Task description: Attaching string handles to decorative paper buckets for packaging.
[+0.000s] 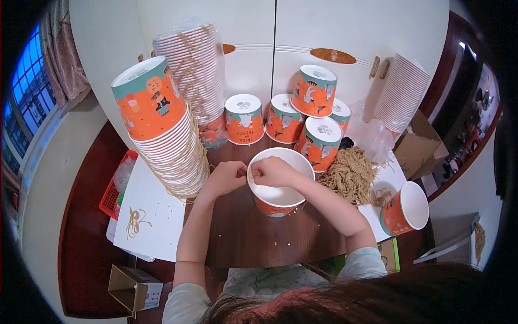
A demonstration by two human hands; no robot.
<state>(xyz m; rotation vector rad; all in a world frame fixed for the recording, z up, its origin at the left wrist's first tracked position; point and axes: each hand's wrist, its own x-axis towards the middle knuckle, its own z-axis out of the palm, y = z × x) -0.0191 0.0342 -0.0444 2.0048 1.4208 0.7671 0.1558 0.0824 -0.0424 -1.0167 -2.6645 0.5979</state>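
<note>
An open paper bucket [280, 197], white inside and orange with a green band outside, stands upright on the brown table in front of me. Both my hands meet at its left rim. My left hand [230, 177] is just outside the rim, fingers closed in a pinch. Reaching across the bucket's mouth, my right hand [272, 171] has its fingers bent and pressed together at the inner side of the same rim. Anything between the fingertips is too small or hidden to make out. A tangled heap of tan cords [350, 174] lies to the right of the bucket.
A tall bucket stack [167, 143] with cords draped over it rises at left, a wrapped stack [191, 81] behind it. Several upside-down buckets [244, 120] stand at the back. One bucket [406, 209] lies tilted at the right edge. Loose cords [137, 222] lie on the white surface at left.
</note>
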